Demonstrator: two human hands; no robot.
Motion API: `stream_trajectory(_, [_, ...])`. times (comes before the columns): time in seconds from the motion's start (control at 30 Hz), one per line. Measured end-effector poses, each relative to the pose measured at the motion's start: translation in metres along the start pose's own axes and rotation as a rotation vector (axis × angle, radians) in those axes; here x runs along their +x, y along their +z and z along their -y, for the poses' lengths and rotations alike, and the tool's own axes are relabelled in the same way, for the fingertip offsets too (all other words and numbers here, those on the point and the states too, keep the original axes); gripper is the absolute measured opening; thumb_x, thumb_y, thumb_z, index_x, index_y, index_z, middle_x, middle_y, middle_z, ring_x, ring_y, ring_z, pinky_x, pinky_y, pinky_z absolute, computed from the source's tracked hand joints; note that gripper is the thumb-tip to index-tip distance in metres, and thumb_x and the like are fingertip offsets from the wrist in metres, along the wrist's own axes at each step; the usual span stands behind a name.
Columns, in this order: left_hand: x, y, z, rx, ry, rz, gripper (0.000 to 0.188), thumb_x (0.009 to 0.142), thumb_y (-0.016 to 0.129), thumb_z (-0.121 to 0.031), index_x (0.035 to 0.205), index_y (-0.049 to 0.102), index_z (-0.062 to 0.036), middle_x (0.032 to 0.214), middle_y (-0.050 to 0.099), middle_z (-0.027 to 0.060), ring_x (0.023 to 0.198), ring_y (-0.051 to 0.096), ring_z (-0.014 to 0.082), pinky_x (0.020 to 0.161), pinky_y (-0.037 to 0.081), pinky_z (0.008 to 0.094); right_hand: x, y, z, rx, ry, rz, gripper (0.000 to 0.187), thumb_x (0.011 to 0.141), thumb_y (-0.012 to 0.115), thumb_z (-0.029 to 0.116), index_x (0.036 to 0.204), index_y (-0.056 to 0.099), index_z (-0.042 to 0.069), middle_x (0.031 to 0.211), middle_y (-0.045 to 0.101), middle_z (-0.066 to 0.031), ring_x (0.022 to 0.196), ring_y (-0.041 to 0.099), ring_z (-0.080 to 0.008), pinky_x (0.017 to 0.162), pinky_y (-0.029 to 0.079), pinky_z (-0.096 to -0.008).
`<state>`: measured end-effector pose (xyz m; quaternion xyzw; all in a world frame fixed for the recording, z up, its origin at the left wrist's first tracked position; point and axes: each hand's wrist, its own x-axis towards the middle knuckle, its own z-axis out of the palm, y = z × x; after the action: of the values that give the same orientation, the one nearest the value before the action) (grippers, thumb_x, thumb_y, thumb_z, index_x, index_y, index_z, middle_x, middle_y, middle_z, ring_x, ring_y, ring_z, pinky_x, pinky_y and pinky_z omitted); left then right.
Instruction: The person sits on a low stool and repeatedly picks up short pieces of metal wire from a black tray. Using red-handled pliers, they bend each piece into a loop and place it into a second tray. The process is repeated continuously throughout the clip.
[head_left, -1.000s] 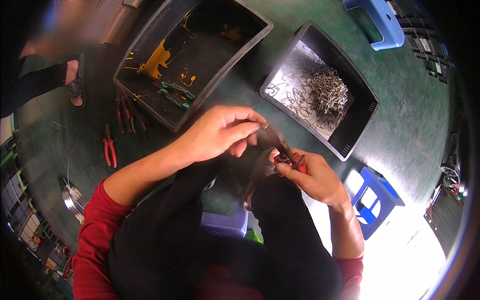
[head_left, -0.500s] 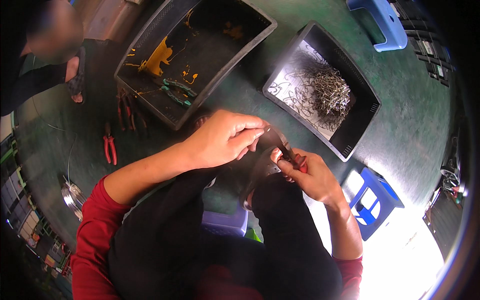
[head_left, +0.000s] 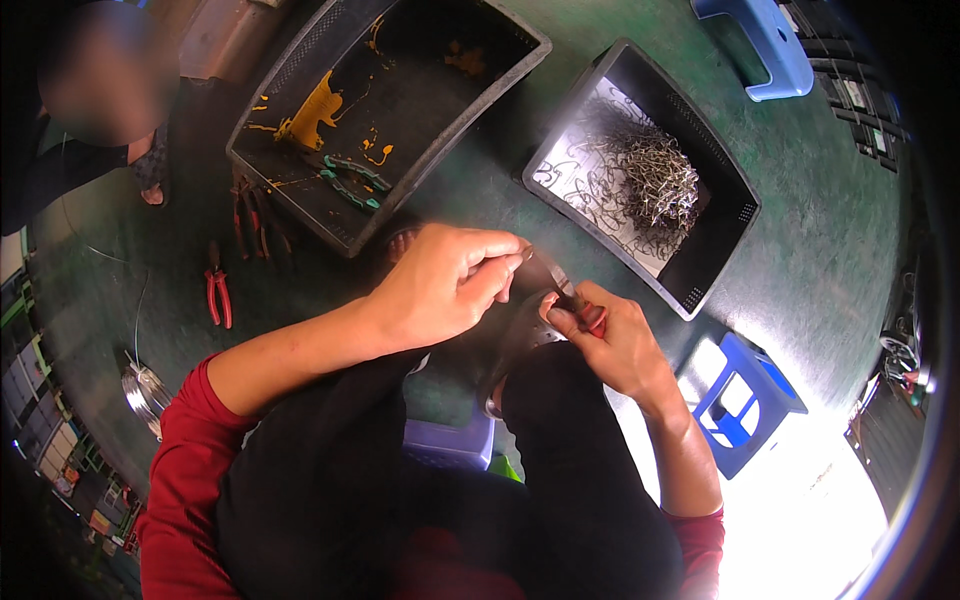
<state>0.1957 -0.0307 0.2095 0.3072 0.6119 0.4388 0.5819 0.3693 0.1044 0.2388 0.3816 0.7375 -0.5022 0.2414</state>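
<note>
My right hand (head_left: 622,342) is wrapped round the red handles of a pair of pliers (head_left: 568,292), whose dark jaws point up and left toward my other hand. Thumb and forefinger of my left hand (head_left: 450,278) are pinched together on a small wire piece (head_left: 527,253) right by the jaw tips. Most of that piece is hidden by the fingertips, and the jaws look blurred. Both hands are held above my knees, in front of the two black crates.
Bent wire pieces (head_left: 660,185) are heaped in the right crate (head_left: 640,262). The left crate (head_left: 400,200) holds green-handled pliers (head_left: 352,185). Red pliers (head_left: 217,290) and a wire coil (head_left: 146,398) lie on the floor. Blue stools (head_left: 745,405) stand to the right; another person (head_left: 75,175) sits far left.
The pliers' jaws have turned slightly, and my right hand has shifted a little left. My left hand keeps its pinch in nearly the same place.
</note>
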Motion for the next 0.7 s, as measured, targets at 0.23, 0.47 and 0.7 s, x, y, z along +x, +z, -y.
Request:
stream_trajectory(0.23, [-0.002, 0.003, -0.001, -0.024, -0.025, -0.033, 0.018, 0.096, 0.047, -0.004, 0.102, 0.061, 0.0059, 0.069, 0.058, 0.0051, 0.052, 0.05, 0.0057, 0.046, 0.038, 0.0215, 0.003, 0.008, -0.006, -0.008, -0.042, -0.061, 0.027, 0.086, 0.069, 0.025, 0.094, 0.06, 0.0, 0.077, 0.065, -0.0181, 0.074, 0.065, -0.0353, 0.068, 0.05, -0.041])
stream_trajectory(0.47, [-0.003, 0.004, 0.0, -0.02, -0.052, -0.044, 0.018, 0.096, 0.047, -0.005, 0.1, 0.06, 0.0059, 0.07, 0.059, 0.0055, 0.051, 0.051, 0.0064, 0.047, 0.04, 0.0214, 0.007, 0.018, -0.014, 0.033, -0.093, -0.122, 0.026, 0.084, 0.071, 0.021, 0.092, 0.059, 0.0, 0.079, 0.065, -0.0188, 0.075, 0.065, -0.0361, 0.068, 0.05, -0.0413])
stream_trajectory(0.7, [0.008, -0.002, 0.007, -0.045, -0.075, 0.048, 0.02, 0.096, 0.051, -0.01, 0.105, 0.063, 0.0032, 0.077, 0.065, 0.007, 0.063, 0.062, 0.0094, 0.052, 0.046, 0.0221, 0.007, 0.0, -0.027, 0.064, -0.111, 0.004, 0.028, 0.087, 0.068, 0.027, 0.095, 0.06, 0.001, 0.078, 0.065, -0.0147, 0.075, 0.065, -0.0263, 0.069, 0.049, -0.0368])
